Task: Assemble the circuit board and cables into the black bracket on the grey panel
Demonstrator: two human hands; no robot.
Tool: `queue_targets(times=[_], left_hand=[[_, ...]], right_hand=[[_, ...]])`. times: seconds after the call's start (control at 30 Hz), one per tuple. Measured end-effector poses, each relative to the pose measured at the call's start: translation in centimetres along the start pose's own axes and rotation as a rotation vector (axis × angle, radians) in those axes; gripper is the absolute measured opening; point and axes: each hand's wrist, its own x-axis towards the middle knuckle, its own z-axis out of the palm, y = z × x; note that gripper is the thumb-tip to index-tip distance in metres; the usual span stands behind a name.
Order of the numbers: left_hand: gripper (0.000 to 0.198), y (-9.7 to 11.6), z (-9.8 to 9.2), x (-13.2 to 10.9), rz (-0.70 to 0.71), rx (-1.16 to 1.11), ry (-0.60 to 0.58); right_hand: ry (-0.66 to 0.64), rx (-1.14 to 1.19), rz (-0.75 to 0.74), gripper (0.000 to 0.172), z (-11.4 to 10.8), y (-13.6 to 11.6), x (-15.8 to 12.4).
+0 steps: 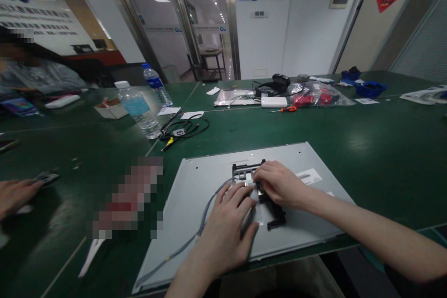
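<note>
At the far left edge another person's hand [16, 194] comes in, cut off at the wrist, beside a small dark object too blurred to name. A pixelated patch hides whatever lies just left of the grey metal panel [209, 177], which sits flat on the green table [384, 149] in front of you. Your left hand [226, 228] lies open, palm down on the panel, fingers spread over the black bracket [275, 219] and covering much of it. A grey cable [206, 209] runs from under those fingers toward the panel's near corner. Your right hand [279, 184] is curled over the bracket's upper part, fingertips pressing on it; what they grip is hidden underneath.
</note>
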Motion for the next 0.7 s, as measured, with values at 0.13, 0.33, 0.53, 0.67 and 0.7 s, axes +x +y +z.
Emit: queue_targets(times=[0.13, 0.33, 0.53, 0.67, 0.7], left_hand=[[0.028, 0.0, 0.0, 0.0, 0.008, 0.005, 0.013], [0.027, -0.1, 0.2, 0.0, 0.010, 0.014, 0.007], [0.030, 0.0, 0.2, 0.1, 0.015, 0.017, 0.015], [0.031, 0.0, 0.2, 0.1, 0.006, 0.026, -0.007], [0.032, 0.0, 0.3, 0.0, 0.005, 0.027, -0.010]], right_hand=[[-0.030, 0.010, -0.062, 0.020, -0.1, -0.1, 0.0], [-0.060, -0.017, -0.052, 0.022, -0.5, -0.3, 0.0], [-0.077, -0.005, -0.043, 0.014, -1.0, -0.9, 0.0], [-0.093, 0.001, -0.054, 0.015, -1.1, -0.8, -0.1], [-0.098, -0.001, -0.058, 0.015, -1.1, -0.8, -0.2]])
